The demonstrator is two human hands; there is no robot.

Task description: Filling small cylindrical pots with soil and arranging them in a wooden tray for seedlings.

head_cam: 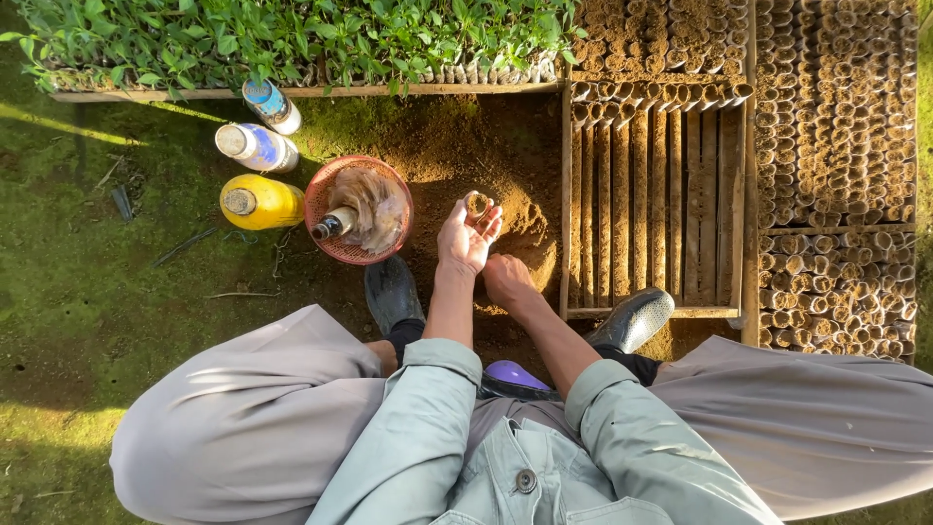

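Note:
My left hand (pixel 466 238) is raised palm up over a mound of brown soil (pixel 505 209), with its fingers holding a small round soil-filled pot (pixel 477 203) upright. My right hand (pixel 505 282) is just beside it, lower, pressed down into the soil with the fingers curled; what lies under them is hidden. Both forearms come out of pale green sleeves. My black shoes (pixel 392 292) stand either side of the hands.
A red mesh basket (pixel 330 248) with a bottle and pale fibre sits left of the soil. Three bottles (pixel 258 202) lie further left on moss. A wooden slatted frame (pixel 651 209) at the right holds rows of filled pots (pixel 836 146). Green seedlings (pixel 292 39) line the top.

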